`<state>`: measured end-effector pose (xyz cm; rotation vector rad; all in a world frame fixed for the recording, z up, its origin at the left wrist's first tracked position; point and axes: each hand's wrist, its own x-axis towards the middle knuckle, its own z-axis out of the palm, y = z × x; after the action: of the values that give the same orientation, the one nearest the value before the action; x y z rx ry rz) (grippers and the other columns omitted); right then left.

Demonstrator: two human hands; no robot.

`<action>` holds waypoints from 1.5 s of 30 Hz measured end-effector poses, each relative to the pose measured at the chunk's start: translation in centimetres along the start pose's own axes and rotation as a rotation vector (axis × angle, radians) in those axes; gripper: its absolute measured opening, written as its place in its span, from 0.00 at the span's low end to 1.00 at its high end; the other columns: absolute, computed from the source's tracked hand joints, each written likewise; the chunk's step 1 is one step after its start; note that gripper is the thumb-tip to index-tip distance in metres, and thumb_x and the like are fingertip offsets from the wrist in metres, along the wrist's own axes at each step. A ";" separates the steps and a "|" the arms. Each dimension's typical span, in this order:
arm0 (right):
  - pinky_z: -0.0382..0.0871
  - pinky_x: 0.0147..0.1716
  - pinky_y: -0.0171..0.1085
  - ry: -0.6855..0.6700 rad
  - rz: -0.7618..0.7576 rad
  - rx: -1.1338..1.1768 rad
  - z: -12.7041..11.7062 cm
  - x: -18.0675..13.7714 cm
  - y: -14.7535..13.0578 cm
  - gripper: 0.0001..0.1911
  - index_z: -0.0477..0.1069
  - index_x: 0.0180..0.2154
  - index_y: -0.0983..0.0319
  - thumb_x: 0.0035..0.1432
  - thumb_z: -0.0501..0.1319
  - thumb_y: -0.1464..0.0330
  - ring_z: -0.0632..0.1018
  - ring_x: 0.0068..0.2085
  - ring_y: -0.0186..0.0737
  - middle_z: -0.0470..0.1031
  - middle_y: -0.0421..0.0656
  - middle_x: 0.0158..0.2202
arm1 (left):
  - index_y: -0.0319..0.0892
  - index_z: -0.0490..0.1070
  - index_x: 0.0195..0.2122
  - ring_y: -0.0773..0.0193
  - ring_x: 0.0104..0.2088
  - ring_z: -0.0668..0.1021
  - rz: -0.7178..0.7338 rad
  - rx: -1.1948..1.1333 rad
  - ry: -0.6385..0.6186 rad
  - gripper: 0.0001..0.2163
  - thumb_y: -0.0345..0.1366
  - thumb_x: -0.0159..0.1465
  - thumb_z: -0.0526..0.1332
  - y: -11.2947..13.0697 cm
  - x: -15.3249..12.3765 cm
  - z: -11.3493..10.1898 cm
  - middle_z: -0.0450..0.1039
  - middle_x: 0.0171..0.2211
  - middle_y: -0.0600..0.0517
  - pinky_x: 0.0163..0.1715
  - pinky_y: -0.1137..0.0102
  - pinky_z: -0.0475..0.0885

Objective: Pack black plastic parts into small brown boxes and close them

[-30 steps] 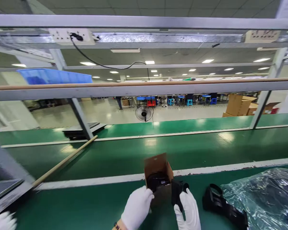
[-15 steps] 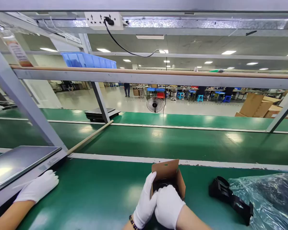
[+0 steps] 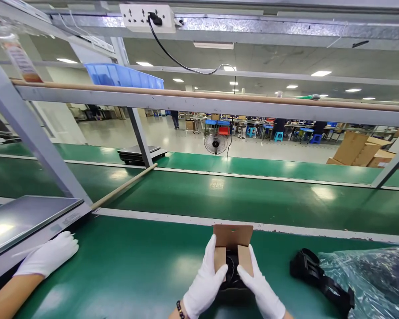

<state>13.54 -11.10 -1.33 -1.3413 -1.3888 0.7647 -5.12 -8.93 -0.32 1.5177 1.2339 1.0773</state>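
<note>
Between my white-gloved hands an open cardboard box (image 3: pixel 232 235) rests on the green work surface, its back lid flap standing up. My left hand (image 3: pixel 206 280) grips the box's left side, with the thumb over the left side flap. My right hand (image 3: pixel 261 283) grips the other side, thumb at the right side flap. Inside the box sits a black item (image 3: pixel 232 269); its kind is mostly hidden. To the right lies a black plastic part (image 3: pixel 321 281) with a round ring at one end, apart from my hands.
A co-worker's gloved hand (image 3: pixel 49 254) rests beside the scale (image 3: pixel 29 226) at left. A clear plastic bag (image 3: pixel 372 274) with dark contents lies at right. A wooden stick (image 3: pixel 124 187) crosses the green belt (image 3: pixel 199 195). A metal rail (image 3: pixel 199 98) spans above.
My right hand has moved out from over the box's opening to its right side. The box now faces me squarely, with both side flaps folded inward. The co-worker's hand has barely moved.
</note>
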 end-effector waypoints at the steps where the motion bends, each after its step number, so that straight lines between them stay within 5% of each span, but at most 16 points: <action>1: 0.77 0.51 0.47 0.005 0.009 -0.008 0.7 0.0 0.5 0.33 0.42 0.72 0.55 0.71 0.52 0.59 0.78 0.58 0.44 0.71 0.51 0.62 | 0.44 0.34 0.73 0.52 0.72 0.54 0.019 0.043 0.054 0.37 0.40 0.68 0.56 -0.3 -0.1 0.3 0.44 0.74 0.40 0.71 0.52 0.51; 3: 0.75 0.55 0.49 0.070 -0.122 -0.081 1.0 0.2 1.2 0.37 0.42 0.72 0.55 0.68 0.56 0.60 0.75 0.61 0.47 0.69 0.52 0.64 | 0.46 0.35 0.73 0.54 0.70 0.62 0.170 0.113 0.197 0.35 0.37 0.70 0.54 -1.2 -0.2 0.5 0.57 0.70 0.39 0.69 0.51 0.58; 6: 0.72 0.59 0.49 0.121 -0.559 -0.215 -0.7 1.2 1.3 0.33 0.55 0.68 0.55 0.65 0.61 0.62 0.73 0.63 0.49 0.70 0.50 0.62 | 0.55 0.51 0.68 0.53 0.60 0.75 0.548 0.215 0.290 0.30 0.38 0.67 0.61 -2.2 -0.2 -0.2 0.73 0.57 0.46 0.67 0.45 0.61; 9: 0.68 0.62 0.54 0.000 -0.909 -0.348 -3.3 1.9 0.5 0.37 0.61 0.65 0.57 0.62 0.61 0.47 0.73 0.63 0.55 0.71 0.51 0.61 | 0.55 0.62 0.63 0.41 0.62 0.73 0.796 0.380 0.102 0.36 0.51 0.55 0.72 -1.8 -0.1 -1.8 0.74 0.56 0.45 0.65 0.37 0.61; 11: 0.65 0.63 0.55 -0.102 -0.979 -0.460 -4.5 1.9 -0.1 0.41 0.59 0.66 0.61 0.63 0.54 0.41 0.69 0.65 0.56 0.69 0.53 0.64 | 0.54 0.59 0.66 0.31 0.69 0.59 0.849 0.484 -0.052 0.44 0.62 0.50 0.71 -1.0 -0.1 -2.8 0.67 0.63 0.40 0.61 0.31 0.63; 14: 0.65 0.64 0.51 -0.171 -0.966 -0.590 -5.3 1.5 -0.5 0.37 0.56 0.68 0.64 0.69 0.49 0.47 0.63 0.69 0.54 0.65 0.53 0.67 | 0.57 0.56 0.68 0.29 0.72 0.46 0.814 0.554 -0.184 0.37 0.59 0.59 0.65 -0.2 -0.3 -3.8 0.56 0.70 0.42 0.58 0.28 0.63; 21: 0.71 0.60 0.43 -0.093 -0.932 -0.513 -4.6 1.5 -0.4 0.26 0.60 0.66 0.59 0.70 0.56 0.59 0.66 0.68 0.45 0.68 0.50 0.65 | 0.54 0.46 0.71 0.36 0.70 0.59 0.767 0.544 -0.154 0.37 0.48 0.65 0.64 -0.4 0.3 -4.1 0.64 0.66 0.39 0.58 0.38 0.70; 25: 0.72 0.59 0.47 -0.086 -0.948 -0.510 -4.3 1.2 -1.1 0.18 0.66 0.60 0.56 0.72 0.53 0.65 0.65 0.68 0.47 0.63 0.49 0.67 | 0.58 0.56 0.68 0.40 0.71 0.56 0.766 0.490 -0.148 0.28 0.47 0.68 0.61 -0.7 0.2 -4.2 0.61 0.68 0.44 0.60 0.39 0.69; 30: 0.67 0.60 0.60 -0.119 -1.018 -0.648 -4.4 0.3 -1.9 0.16 0.69 0.54 0.61 0.65 0.59 0.70 0.69 0.65 0.54 0.72 0.53 0.59 | 0.60 0.67 0.61 0.45 0.73 0.49 0.596 0.365 -0.128 0.19 0.34 0.72 0.51 -1.9 -1.2 -3.2 0.51 0.73 0.52 0.66 0.38 0.59; 34: 0.64 0.60 0.61 -0.219 -0.950 -0.731 -5.2 0.4 -4.0 0.16 0.70 0.52 0.60 0.62 0.57 0.74 0.73 0.59 0.53 0.75 0.52 0.55 | 0.59 0.53 0.69 0.45 0.73 0.47 0.282 0.078 -0.048 0.26 0.40 0.71 0.55 -2.4 -1.9 -1.4 0.34 0.76 0.51 0.69 0.42 0.52; 37: 0.69 0.54 0.52 -0.263 -0.822 -0.713 -4.8 0.8 -5.9 0.12 0.71 0.48 0.60 0.67 0.53 0.71 0.79 0.44 0.44 0.79 0.45 0.40 | 0.51 0.37 0.73 0.44 0.73 0.52 0.120 -0.155 -0.075 0.38 0.48 0.68 0.58 -2.1 -1.7 -0.7 0.37 0.75 0.45 0.69 0.46 0.55; 41: 0.66 0.33 0.40 -0.262 -0.676 -0.809 -2.3 0.5 -8.1 0.10 0.71 0.32 0.59 0.60 0.66 0.61 0.74 0.29 0.41 0.73 0.39 0.27 | 0.44 0.44 0.72 0.43 0.72 0.52 0.096 -0.136 -0.073 0.40 0.53 0.65 0.60 -2.5 -1.3 -0.9 0.44 0.74 0.40 0.71 0.45 0.49; 45: 0.63 0.30 0.38 -0.542 -0.685 -0.931 -1.0 1.0 -10.1 0.11 0.70 0.25 0.60 0.56 0.68 0.67 0.74 0.28 0.40 0.75 0.40 0.25 | 0.41 0.50 0.70 0.40 0.72 0.51 0.143 -0.002 -0.049 0.39 0.55 0.64 0.59 -3.9 -1.2 -1.3 0.46 0.73 0.36 0.71 0.43 0.46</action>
<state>11.40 -12.14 8.62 -1.1765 -2.6479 -0.0490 -7.38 -9.53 -3.89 1.6416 1.1040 1.1264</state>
